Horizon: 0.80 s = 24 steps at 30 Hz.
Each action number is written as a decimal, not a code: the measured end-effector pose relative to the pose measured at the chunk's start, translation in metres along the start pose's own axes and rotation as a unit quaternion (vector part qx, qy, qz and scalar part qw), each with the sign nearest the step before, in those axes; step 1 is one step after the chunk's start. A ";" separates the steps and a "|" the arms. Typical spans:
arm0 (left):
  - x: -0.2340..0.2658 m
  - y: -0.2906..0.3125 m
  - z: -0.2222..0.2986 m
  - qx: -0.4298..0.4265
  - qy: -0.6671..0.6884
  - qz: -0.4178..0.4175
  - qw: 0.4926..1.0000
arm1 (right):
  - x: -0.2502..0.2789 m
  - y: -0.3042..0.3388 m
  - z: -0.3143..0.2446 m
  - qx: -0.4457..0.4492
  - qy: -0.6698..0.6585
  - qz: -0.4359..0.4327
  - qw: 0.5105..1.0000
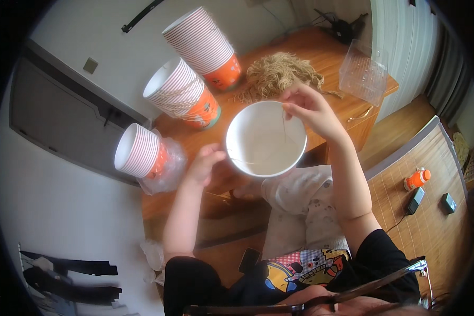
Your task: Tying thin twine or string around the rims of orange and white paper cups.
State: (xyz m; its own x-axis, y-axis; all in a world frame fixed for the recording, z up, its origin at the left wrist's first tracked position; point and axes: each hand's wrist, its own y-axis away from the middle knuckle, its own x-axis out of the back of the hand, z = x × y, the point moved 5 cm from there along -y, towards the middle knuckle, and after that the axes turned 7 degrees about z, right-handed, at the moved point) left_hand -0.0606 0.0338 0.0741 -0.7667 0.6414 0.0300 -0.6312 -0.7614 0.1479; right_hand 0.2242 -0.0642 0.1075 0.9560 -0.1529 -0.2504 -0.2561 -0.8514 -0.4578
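A large white paper tub [267, 139] faces me mouth up at the near edge of the table. My right hand [309, 108] is closed in a pinch at its far right rim, on a thin strand of twine [284, 126] that hangs down over the tub's mouth. At the left rim, my left hand [205, 164] has its thumb and fingers pressed together. From its fingertips a pale strand [242, 161] runs over the tub's inside; whether these fingers also touch the rim is hard to tell. Behind the tub lies a tangled heap of tan twine [284, 71].
Stacks of striped paper tubs stand at the back [203, 45], at middle left wound with twine [176, 92], and at the left in a plastic bag [142, 152]. A clear plastic box [364, 71] sits on the right. An orange bottle [417, 179] lies on the mat.
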 end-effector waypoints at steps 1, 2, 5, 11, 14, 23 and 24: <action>0.000 -0.005 0.001 0.006 -0.009 -0.001 1.000 | 0.002 0.001 0.005 -0.002 0.001 -0.005 1.000; 0.002 -0.011 0.002 0.011 -0.018 -0.003 1.000 | 0.001 0.001 0.005 -0.003 0.001 -0.010 1.000; 0.008 -0.026 0.004 -0.007 -0.034 0.006 0.999 | 0.005 0.003 0.004 -0.046 0.042 -0.003 0.998; 0.043 -0.056 -0.013 -0.020 -0.061 0.147 0.987 | 0.002 0.006 0.001 -0.077 0.033 0.057 0.995; 0.024 -0.043 0.002 -0.152 -0.056 0.240 0.957 | 0.002 0.008 0.003 -0.061 0.037 0.087 0.994; -0.152 0.155 0.091 -0.716 -0.249 0.174 0.628 | -0.016 0.025 -0.017 -0.052 0.119 0.068 0.989; -0.158 0.164 0.095 -0.686 -0.241 0.175 0.664 | -0.019 0.027 -0.019 -0.052 0.132 0.061 0.988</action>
State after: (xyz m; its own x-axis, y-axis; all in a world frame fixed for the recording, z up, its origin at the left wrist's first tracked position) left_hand -0.0316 -0.1840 0.1873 -0.9765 0.1074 0.1868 -0.1909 -0.0291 -0.9812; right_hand 0.2014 -0.0932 0.1160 0.9267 -0.3709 -0.0599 -0.3679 -0.8637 -0.3445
